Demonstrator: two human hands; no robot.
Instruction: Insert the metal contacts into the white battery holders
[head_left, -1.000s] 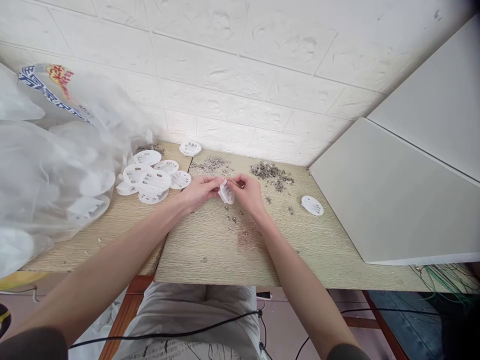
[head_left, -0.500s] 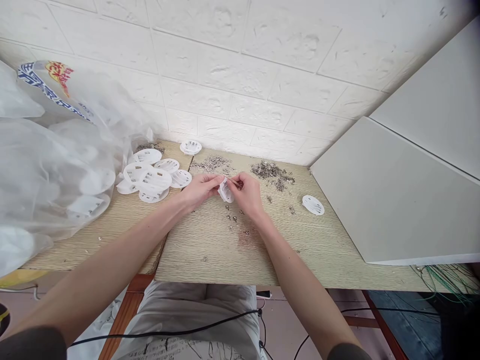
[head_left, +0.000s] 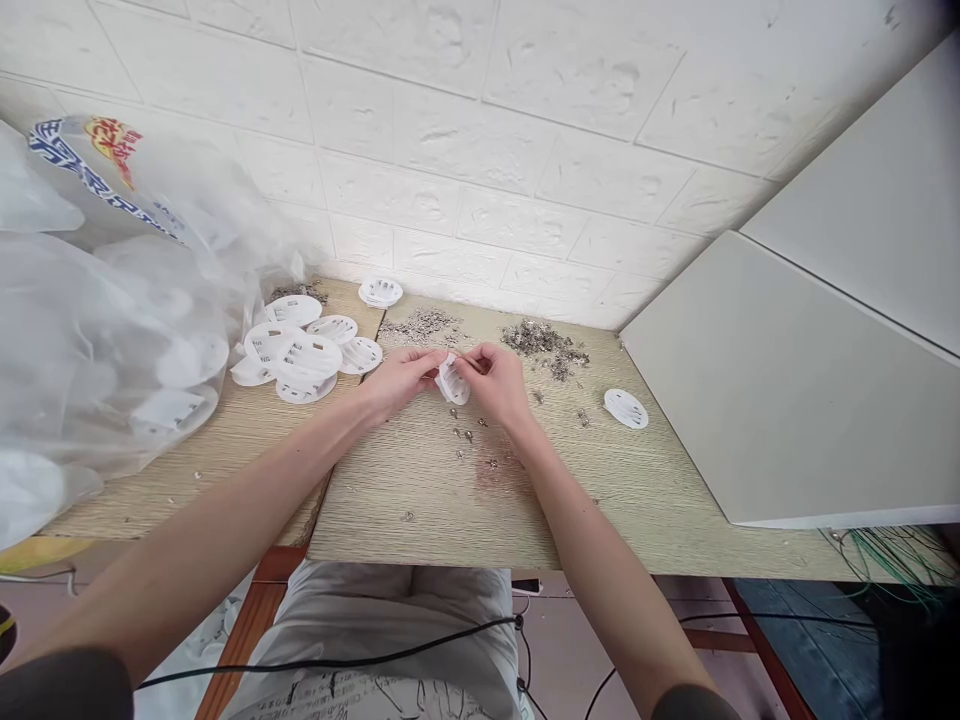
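A white round plastic battery case point(head_left: 454, 382) stands tilted on edge between my hands, just above the table. My left hand point(head_left: 405, 380) grips its left side between thumb and fingers. My right hand point(head_left: 495, 380) is closed in a pinch against the upper right edge of the case; whatever lies between those fingertips is too small and hidden to make out. Several small metal pieces point(head_left: 469, 436) lie loose on the table just below the case. Beyond my hands are a pile of small silvery metal parts point(head_left: 427, 327) and a darker pile of metal parts point(head_left: 541, 340).
Several white round cases point(head_left: 309, 358) lie heaped at the left, beside a large clear plastic bag point(head_left: 112, 330). One white case point(head_left: 381, 292) sits by the wall, another white case point(head_left: 625, 409) at the right. A grey-white panel point(head_left: 840, 390) leans right, near green wires point(head_left: 892, 560).
Both hands stay at nearly the same place with the battery case. The right hand has shifted very slightly and the case has turned a little.
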